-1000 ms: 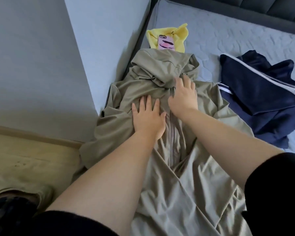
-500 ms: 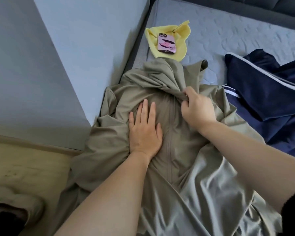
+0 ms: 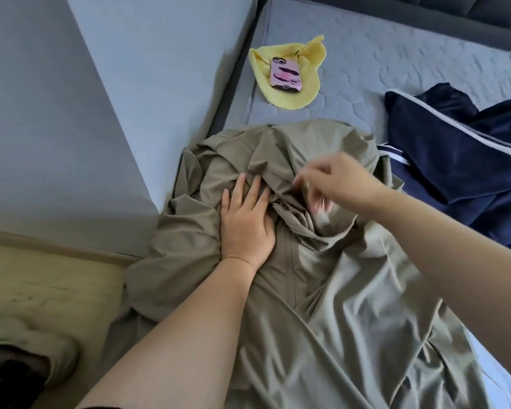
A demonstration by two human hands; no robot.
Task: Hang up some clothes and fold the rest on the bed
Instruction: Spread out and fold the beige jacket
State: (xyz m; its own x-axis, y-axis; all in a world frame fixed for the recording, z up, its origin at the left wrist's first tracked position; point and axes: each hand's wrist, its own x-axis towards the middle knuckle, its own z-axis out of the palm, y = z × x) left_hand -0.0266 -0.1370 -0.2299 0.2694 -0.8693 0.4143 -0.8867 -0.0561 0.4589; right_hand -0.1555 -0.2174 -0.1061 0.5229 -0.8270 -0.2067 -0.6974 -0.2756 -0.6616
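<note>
A khaki zip-up hooded jacket (image 3: 322, 290) lies front-up on the grey mattress (image 3: 396, 54), its lower part hanging over the near edge. My left hand (image 3: 245, 222) presses flat on the jacket's chest, just left of the zip. The hood (image 3: 292, 149) is folded down over the chest. My right hand (image 3: 337, 181), blurred by motion, hovers over the folded hood with loosely curled fingers, and I see no cloth between them. A navy garment with white stripes (image 3: 455, 160) lies crumpled to the right.
A yellow cloth (image 3: 283, 98) with a pink-cased phone (image 3: 285, 73) on it lies near the mattress's left edge. A grey wall (image 3: 160, 69) stands on the left, and the dark headboard (image 3: 455, 10) at the back. Wooden floor (image 3: 42, 290) and my slippered foot (image 3: 27, 349) are lower left.
My right hand gripped the hood, pulled it down over the chest and let it go. The left hand stayed pressed on the jacket. The view shifted slightly.
</note>
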